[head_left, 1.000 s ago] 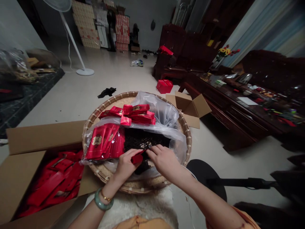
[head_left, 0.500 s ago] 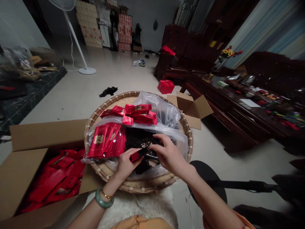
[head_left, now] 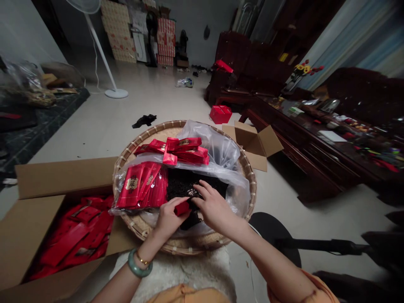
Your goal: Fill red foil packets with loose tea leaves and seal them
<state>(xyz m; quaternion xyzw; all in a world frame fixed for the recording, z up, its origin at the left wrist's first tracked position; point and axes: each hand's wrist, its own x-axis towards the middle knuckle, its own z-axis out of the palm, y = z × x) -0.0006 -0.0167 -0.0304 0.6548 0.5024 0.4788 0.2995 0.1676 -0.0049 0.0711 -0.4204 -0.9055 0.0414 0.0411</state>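
Observation:
My left hand (head_left: 168, 219) is closed round a small red packet (head_left: 182, 208) held over a heap of dark loose tea (head_left: 186, 187). My right hand (head_left: 214, 208) is right beside the packet's open end, its thumb and fingers pinched together above the tea; what they hold is too small to name. The tea lies on clear plastic sheeting (head_left: 217, 147) inside a round woven bamboo tray (head_left: 145, 134). A stack of flat red packets (head_left: 139, 185) rests left of the tea, and a pile of filled red packets (head_left: 176, 150) lies behind it.
An open cardboard box (head_left: 47, 176) of red packets (head_left: 69, 240) stands at my left. A smaller open box (head_left: 252, 141) and a red box (head_left: 220, 113) are beyond the tray. A dark wooden table (head_left: 315, 139) runs along the right, and a fan base (head_left: 116, 93) stands far left.
My right hand lifted away from the packet with a pinch over the tea half a second ago, and has come back down against the packet's mouth. The left hand has barely moved.

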